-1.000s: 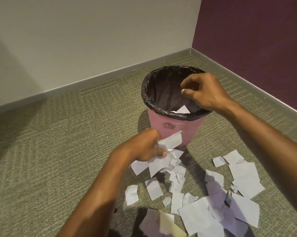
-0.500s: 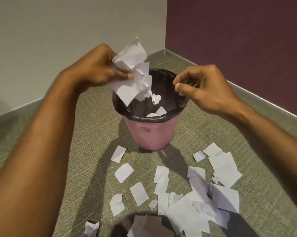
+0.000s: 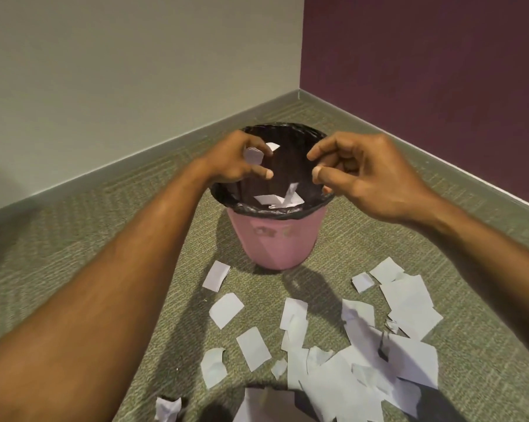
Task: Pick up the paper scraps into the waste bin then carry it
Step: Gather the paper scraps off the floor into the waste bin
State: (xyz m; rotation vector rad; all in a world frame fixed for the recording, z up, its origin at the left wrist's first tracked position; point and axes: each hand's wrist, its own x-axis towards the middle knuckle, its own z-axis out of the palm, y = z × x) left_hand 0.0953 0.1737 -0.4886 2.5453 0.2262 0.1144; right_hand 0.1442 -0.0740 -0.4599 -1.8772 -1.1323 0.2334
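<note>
A round pink plastic waste bin (image 3: 276, 239), tapering toward its base, stands on the ribbed green carpet (image 3: 74, 254) directly below both hands. A crinkled glossy black liner (image 3: 287, 208) is folded over its rim. Inside, beneath the hands, lie a few flat white paper scraps (image 3: 275, 198) with torn, angular edges.

The left hand (image 3: 237, 159) hovers over the bin's left rim, fingers loosely curled, with a small rounded scrap (image 3: 253, 155) at its fingertips; another small white piece (image 3: 272, 146) shows just beyond it, and whether it is pinched or falling cannot be told. The right hand (image 3: 366, 175) hangs over the right rim, thumb and fingers drawn close together, grasping nothing visible.

Nearer than the hands, thin matte floor scraps (image 3: 342, 354) litter the carpet, mostly rectangular, overlapping in a heap below the right forearm, scattered singly under the left. One crumpled piece (image 3: 167, 408) lies by the left elbow.
</note>
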